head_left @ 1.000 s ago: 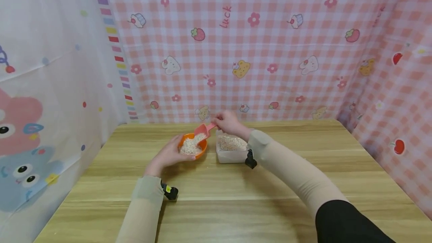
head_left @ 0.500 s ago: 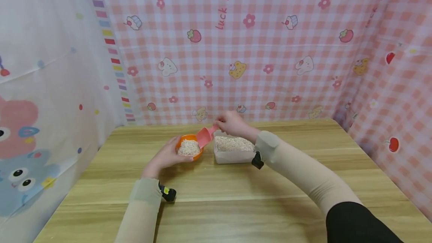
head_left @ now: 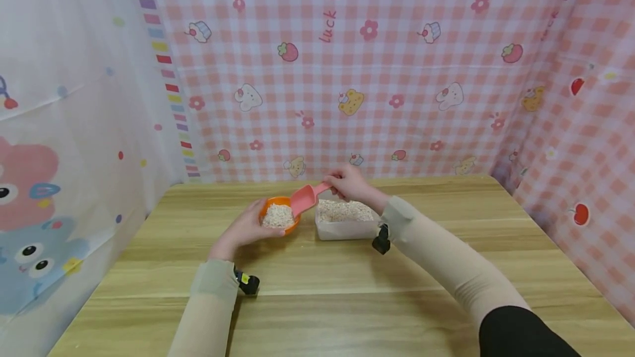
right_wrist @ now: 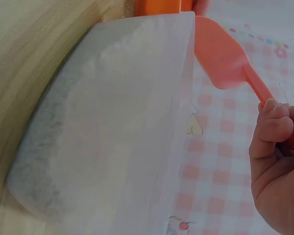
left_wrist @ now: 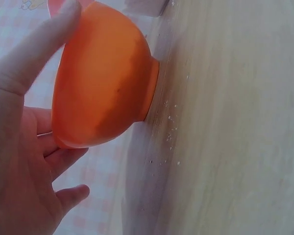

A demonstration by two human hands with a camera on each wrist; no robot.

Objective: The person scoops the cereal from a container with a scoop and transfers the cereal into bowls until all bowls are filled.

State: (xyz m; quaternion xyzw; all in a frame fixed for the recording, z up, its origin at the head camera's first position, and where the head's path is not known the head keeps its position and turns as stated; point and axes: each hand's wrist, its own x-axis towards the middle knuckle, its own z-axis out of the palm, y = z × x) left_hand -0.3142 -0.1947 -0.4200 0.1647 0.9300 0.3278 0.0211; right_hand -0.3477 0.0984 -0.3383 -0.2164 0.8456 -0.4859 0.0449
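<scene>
My left hand holds an orange bowl by its side, thumb on the near side and fingers on the far side. The bowl stands on its foot on the table, and pale oat flakes fill much of it. Pinched by its handle in my right hand is a pink scoop, tilted down to the left with its tip at the bowl's right rim. No oats show in the scoop. To the right, under my right hand, a translucent plastic box contains more oats.
Several oat crumbs lie on the wooden table near the bowl's foot. Behind the table hangs a pink checked cloth, and a white printed cloth hangs at the left.
Oats have slid off the scoop into the bowl, leaving the scoop bare. My right hand has drawn a little to the right with it. The left hand stays on the bowl.
</scene>
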